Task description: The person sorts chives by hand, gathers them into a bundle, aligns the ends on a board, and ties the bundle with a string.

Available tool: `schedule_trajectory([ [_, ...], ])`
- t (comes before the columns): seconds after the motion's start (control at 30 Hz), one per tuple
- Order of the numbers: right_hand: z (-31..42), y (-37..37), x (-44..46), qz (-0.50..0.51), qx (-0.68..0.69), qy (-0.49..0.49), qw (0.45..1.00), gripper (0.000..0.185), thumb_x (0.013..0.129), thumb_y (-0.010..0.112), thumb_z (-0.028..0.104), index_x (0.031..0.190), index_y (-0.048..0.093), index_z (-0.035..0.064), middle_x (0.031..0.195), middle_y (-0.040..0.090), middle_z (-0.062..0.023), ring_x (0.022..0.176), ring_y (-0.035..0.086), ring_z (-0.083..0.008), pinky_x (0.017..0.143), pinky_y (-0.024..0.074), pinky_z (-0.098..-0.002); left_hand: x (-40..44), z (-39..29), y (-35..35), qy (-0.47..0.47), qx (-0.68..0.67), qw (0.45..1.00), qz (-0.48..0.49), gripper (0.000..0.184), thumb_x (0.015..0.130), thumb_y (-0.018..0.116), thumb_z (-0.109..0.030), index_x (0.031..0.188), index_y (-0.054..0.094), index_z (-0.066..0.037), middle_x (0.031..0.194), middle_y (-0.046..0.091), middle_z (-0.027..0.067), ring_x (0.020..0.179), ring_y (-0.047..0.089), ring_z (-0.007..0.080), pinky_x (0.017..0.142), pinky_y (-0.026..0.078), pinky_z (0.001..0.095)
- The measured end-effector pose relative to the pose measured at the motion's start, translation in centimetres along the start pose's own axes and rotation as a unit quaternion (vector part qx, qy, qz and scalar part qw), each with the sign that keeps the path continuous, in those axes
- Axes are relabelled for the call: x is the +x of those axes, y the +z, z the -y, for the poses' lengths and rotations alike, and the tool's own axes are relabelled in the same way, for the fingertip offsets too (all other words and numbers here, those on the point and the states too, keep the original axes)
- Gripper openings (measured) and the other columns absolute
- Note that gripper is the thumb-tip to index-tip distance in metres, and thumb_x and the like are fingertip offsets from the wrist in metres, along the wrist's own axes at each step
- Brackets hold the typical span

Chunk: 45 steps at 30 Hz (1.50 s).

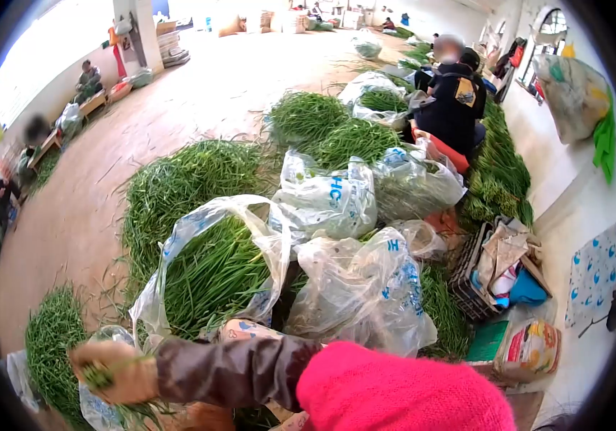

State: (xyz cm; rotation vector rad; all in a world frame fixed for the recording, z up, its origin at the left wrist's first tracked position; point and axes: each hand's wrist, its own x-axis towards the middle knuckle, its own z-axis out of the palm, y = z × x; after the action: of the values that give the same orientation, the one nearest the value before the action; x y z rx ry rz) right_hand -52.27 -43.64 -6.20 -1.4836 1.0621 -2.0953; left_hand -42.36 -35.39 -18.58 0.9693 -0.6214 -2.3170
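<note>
Monitoring remotely, I find the right hand [115,372] at eight o'clock, fingers curled round green stalks [97,376], seemingly to bunch them. Toward its one o'clock, heaped greens [214,269] apparently prop a bag [153,309] open. Left hand: out of view.

My sleeve [401,388] is hot pink, meeting a dark brown forearm cover [239,370]. The stalks [98,376] in my fingers [86,355] are green, and so are the heaps [186,187] before me. I see whitish, see-through plastic bags [315,205] printed with blue lettering, a pale tan floor [71,215] flecked green, a white wall [573,208], a pale hanging sheet [595,276] patterned with blue drop shapes, a black crate [469,273], and a co-worker's black jacket [448,111] with a tan patch [465,90].
</note>
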Motion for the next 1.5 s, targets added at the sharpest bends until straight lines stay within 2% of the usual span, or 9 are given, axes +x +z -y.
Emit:
schedule_trajectory([
  [0.33,-0.1,4.7,-16.2,0.053,0.23,0.187,0.953,0.02,0.07,0.075,0.004,0.089,0.068,0.0027,0.078,0.061,0.0019,0.075,0.053,-0.0084,0.063,0.0453,-0.0287,-0.5,-2.4,-2.2,0.182,0.017,0.983,-0.036,0.062,0.086,0.063,-0.02,0.14,0.036,-0.009,0.119,0.057,0.014,0.101,0.059,0.0271,0.081,0.054,0.0417],
  [0.43,-0.4,-0.7,-14.4,0.424,0.128,-0.06,0.895,0.042,0.068,0.076,0.03,0.099,0.06,0.0058,0.095,0.06,-0.0155,0.095,0.058,-0.036,0.081,0.0454,-0.0431,-3.7,-3.7,-5.6,0.263,-0.022,0.962,-0.074,0.063,0.084,0.065,-0.02,0.14,0.036,-0.008,0.117,0.057,0.0134,0.098,0.06,0.0257,0.079,0.055,0.0402],
  [0.5,0.9,-1.3,-12.9,0.48,0.181,-0.098,0.853,0.041,0.066,0.077,0.022,0.102,0.062,0.0069,0.096,0.06,-0.0148,0.096,0.058,-0.035,0.082,0.0464,-0.0428,-6.2,-3.9,-7.1,0.313,-0.063,0.944,-0.087,0.064,0.083,0.065,-0.02,0.139,0.037,-0.007,0.117,0.057,0.0131,0.095,0.06,0.0247,0.078,0.055,0.0393],
  [0.7,-1.5,-7.1,-8.0,0.446,0.111,0.461,0.76,0.059,0.078,0.069,0.025,0.131,0.053,0.0039,0.121,0.061,-0.0112,0.108,0.057,-0.0231,0.083,0.0503,-0.0352,-8.6,-2.6,-12.0,0.326,-0.092,0.939,-0.062,0.07,0.077,0.071,-0.021,0.137,0.039,-0.005,0.115,0.058,0.0119,0.091,0.062,0.0217,0.074,0.056,0.0365],
  [0.87,-7.9,2.6,-9.6,0.55,0.231,0.439,0.671,0.102,0.068,0.087,0.021,0.147,0.024,0.003,0.132,0.053,-0.0186,0.116,0.054,-0.0259,0.097,0.047,-0.0381,-8.9,-3.5,-13.3,0.29,0.099,0.947,-0.098,0.068,0.063,0.081,-0.017,0.123,0.054,-0.002,0.106,0.063,0.0091,0.096,0.062,0.0242,0.083,0.053,0.0341],
  [1.07,-7.3,11.9,-10.1,0.414,0.146,0.329,0.836,0.074,0.064,0.089,0.018,0.126,0.052,0.0034,0.112,0.065,-0.0069,0.101,0.06,-0.0164,0.088,0.0491,-0.0324,-9.8,-8.2,-12.8,0.375,0.397,0.81,-0.214,0.05,0.071,0.084,-0.015,0.112,0.058,-0.003,0.103,0.065,0.0068,0.094,0.062,0.0185,0.081,0.051,0.0314],
  [1.17,-5.7,14.1,-9.8,0.388,0.166,0.297,0.856,0.073,0.063,0.089,0.017,0.126,0.053,0.0041,0.11,0.067,-0.0092,0.099,0.063,-0.0175,0.088,0.0499,-0.0323,-8.6,-9.3,-17.6,0.33,0.195,0.904,-0.189,0.058,0.068,0.086,-0.016,0.117,0.057,-0.004,0.107,0.065,0.0059,0.098,0.061,0.0194,0.086,0.05,0.0328],
  [1.27,-6.1,15.1,-9.4,0.469,0.0,0.256,0.845,0.077,0.062,0.089,0.024,0.128,0.053,0.0061,0.111,0.067,-0.0121,0.102,0.063,-0.0223,0.091,0.0491,-0.0337,-7.6,-8.7,-24.1,0.363,0.414,0.807,-0.212,0.068,0.065,0.089,-0.022,0.123,0.056,-0.005,0.116,0.063,0.0037,0.105,0.058,0.0206,0.093,0.047,0.0352],
  [1.5,-9.3,15.9,-10.4,0.631,-0.098,0.226,0.736,0.073,0.06,0.084,0.022,0.127,0.055,0.0126,0.117,0.064,-0.0148,0.108,0.062,-0.0298,0.093,0.0487,-0.0356,-7.7,-6.3,-26.3,0.212,0.187,0.933,-0.222,0.063,0.073,0.085,-0.02,0.127,0.055,-0.009,0.124,0.059,0.0052,0.111,0.056,0.0167,0.093,0.049,0.0329],
])
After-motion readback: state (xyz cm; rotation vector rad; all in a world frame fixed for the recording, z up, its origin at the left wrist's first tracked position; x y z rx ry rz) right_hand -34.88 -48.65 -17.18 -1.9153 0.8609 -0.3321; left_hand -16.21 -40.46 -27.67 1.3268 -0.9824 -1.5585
